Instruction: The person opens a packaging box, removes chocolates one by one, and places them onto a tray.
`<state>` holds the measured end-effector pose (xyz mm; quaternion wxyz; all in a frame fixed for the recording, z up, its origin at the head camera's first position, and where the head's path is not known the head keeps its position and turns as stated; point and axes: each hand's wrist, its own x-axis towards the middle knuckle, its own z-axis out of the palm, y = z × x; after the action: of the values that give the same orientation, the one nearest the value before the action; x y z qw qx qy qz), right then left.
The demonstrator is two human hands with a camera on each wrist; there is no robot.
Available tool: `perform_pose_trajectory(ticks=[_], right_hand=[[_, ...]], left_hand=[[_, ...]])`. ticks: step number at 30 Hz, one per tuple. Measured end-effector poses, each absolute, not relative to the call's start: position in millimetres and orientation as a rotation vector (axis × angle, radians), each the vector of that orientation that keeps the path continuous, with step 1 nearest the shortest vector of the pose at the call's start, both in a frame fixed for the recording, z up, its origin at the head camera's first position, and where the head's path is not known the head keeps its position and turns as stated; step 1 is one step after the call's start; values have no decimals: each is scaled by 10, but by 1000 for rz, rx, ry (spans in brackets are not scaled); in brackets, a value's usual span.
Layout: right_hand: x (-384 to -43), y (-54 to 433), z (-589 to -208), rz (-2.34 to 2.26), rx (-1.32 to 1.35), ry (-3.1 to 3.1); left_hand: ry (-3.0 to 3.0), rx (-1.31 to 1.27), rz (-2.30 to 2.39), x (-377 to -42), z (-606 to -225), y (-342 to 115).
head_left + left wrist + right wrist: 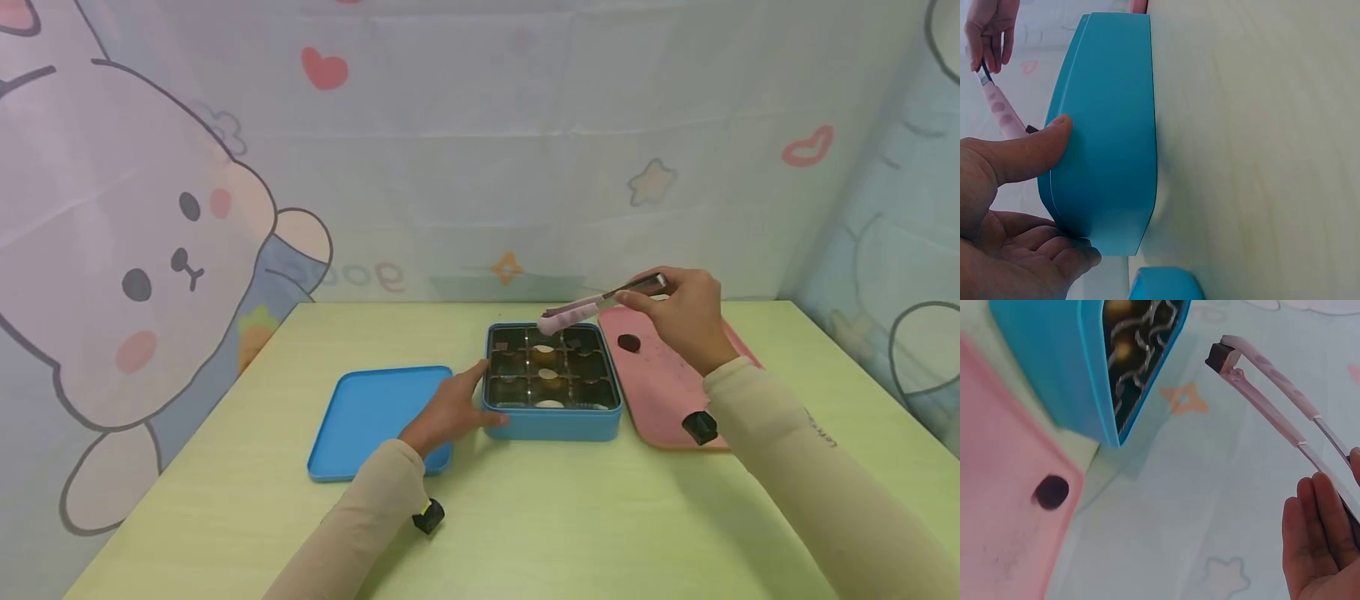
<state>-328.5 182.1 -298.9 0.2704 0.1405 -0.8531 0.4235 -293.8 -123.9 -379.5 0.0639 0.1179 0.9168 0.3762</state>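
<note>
While the left hand (453, 408) grips the blue box (551, 424) below the head view's centre, the right hand (681, 317), right of centre, pinches pink tongs (572, 316) whose tips clasp a dark cube (1217, 357), upper right in the right wrist view; a dark disc (628, 342) lies on the pink tray (660, 392).

A pale yellow-green table (225, 517) stands before a printed cloth (465, 167) showing a large cartoon animal (127, 242) on the left, red hearts (324, 68), a pale star (651, 182) and a small orange star (507, 268).
</note>
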Motion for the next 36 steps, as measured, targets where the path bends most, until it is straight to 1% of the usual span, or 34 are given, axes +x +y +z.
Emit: perform_pose_trajectory(ticks=[10, 20, 25, 31, 36], right_hand=[[-3349, 2424, -2978, 1150, 157, -2292], [-3449, 2947, -3212, 1145, -45, -2284], [-3478, 3070, -3383, 1106, -100, -2277], [-3518, 3080, -3556, 1080, -121, -2280], [-3570, 3127, -3645, 1062, -119, -2295]], left_hand=[[2746, 353, 1144, -2984, -3794, -1195], [2739, 349, 1138, -3014, -3810, -1150], [2751, 339, 1101, -2978, -3779, -1137], [2797, 323, 1028, -2921, -3773, -1185], [2800, 316, 1032, -2957, -3775, -1179]])
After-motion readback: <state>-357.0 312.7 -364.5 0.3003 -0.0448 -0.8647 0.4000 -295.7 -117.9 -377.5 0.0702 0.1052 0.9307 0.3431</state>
